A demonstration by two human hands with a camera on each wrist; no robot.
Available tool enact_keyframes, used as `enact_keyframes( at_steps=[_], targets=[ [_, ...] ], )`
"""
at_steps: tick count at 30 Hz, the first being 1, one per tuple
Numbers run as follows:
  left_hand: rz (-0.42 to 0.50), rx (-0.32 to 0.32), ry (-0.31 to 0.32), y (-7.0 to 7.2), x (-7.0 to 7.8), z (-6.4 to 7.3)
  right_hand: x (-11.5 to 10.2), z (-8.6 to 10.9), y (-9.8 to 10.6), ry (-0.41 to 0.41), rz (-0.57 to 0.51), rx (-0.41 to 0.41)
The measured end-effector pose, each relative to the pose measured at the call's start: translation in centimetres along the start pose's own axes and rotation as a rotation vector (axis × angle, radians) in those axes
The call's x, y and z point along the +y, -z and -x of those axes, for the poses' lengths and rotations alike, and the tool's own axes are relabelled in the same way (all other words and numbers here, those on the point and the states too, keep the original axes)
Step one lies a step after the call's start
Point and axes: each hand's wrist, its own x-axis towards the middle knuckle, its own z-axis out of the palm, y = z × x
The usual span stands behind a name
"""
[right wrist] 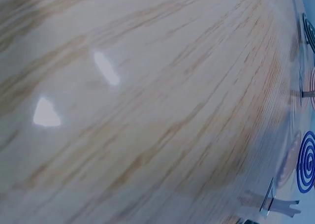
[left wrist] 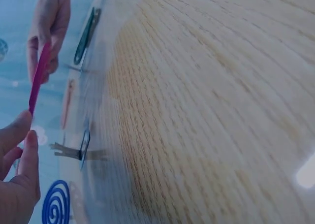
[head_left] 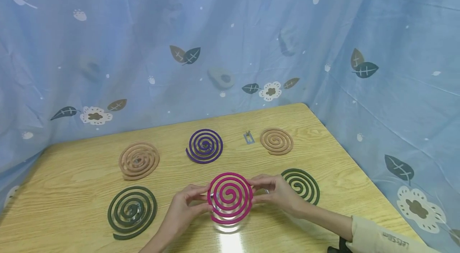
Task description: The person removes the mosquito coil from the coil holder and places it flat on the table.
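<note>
A pink mosquito coil (head_left: pixel 230 195) is held up over the table, its flat face toward the head camera. My left hand (head_left: pixel 184 210) pinches its left edge between thumb and fingers. At the right edge, my right hand (head_left: pixel 278 196) pinches it the same way. Seen from the left wrist, the coil (left wrist: pixel 38 81) is a thin pink edge between the left hand (left wrist: pixel 19 170) and the right hand (left wrist: pixel 51 24). Behind the coil, partly covered, a small metal stand (head_left: pixel 215 201) shows. Neither hand appears in the right wrist view.
Around the hands are a dark green coil (head_left: pixel 153 209) at left, a brown coil (head_left: pixel 122 161), a purple coil (head_left: pixel 220 145), another brown coil (head_left: pixel 276 140) and another green coil (head_left: pixel 297 186). A small metal stand (head_left: pixel 248 138) stands at the back. A blue curtain (head_left: pixel 230 25) hangs behind the table.
</note>
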Motion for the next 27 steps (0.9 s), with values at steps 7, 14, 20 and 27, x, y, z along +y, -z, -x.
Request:
enact_keyframes(
  at_steps=[7, 14, 20, 27],
  targets=[
    [-0.019, -0.011, 0.000, -0.5, 0.1, -0.2, 0.5, 0.4, 0.7, 0.039, 0.033, -0.012],
    [0.008, -0.015, 0.011, -1.1, 0.1, -0.3, 0.6, 0.9, 1.1, 0.026, 0.042, -0.007],
    [-0.005, -0.016, -0.003, -1.6, 0.1, -0.4, 0.6, 1.3, 1.3, 0.022, 0.048, 0.009],
    [-0.018, -0.021, 0.000, -2.0, 0.0, -0.6, 0.8, 1.6, 1.6, 0.027, 0.047, 0.013]
  ],
)
